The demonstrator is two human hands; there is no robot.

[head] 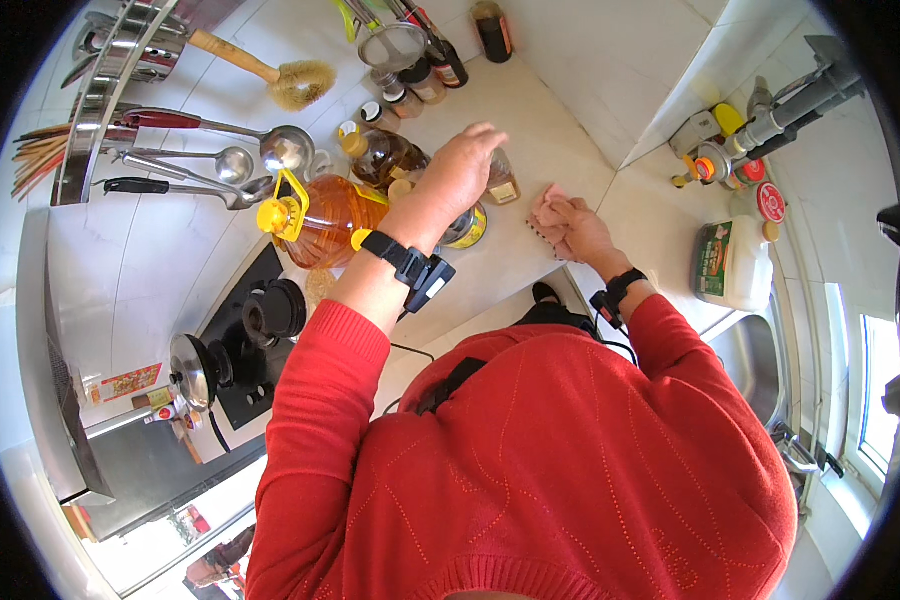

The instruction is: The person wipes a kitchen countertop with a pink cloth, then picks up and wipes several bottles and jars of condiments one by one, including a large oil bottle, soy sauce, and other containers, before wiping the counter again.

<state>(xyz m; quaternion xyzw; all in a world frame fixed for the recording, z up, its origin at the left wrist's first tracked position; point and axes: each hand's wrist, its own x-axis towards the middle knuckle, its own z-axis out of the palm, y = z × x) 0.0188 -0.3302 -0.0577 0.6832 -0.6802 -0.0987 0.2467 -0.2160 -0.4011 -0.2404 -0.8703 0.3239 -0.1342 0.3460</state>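
My left hand (461,166) is over the counter, fingers stretched forward and slightly blurred. Right beside its fingers stands a small glass bottle (503,186) with amber contents; the hand hides its top, so I cannot tell whether I grip it. My right hand (586,231) holds a bunched pink cloth (549,214) against the countertop (555,135). Under my left forearm are a dark jar with a yellow label (469,227) and a large yellow-capped oil jug (337,221). A dark-brown plastic bottle (386,155) stands behind the wrist.
Spice jars (401,101) and a dark sauce bottle (492,34) line the back wall. Ladles (285,150) hang from a rack at left, above a black cooktop (247,360). On the right are a white jug with a green label (735,262), grey pipes (787,112) and a steel sink (750,360).
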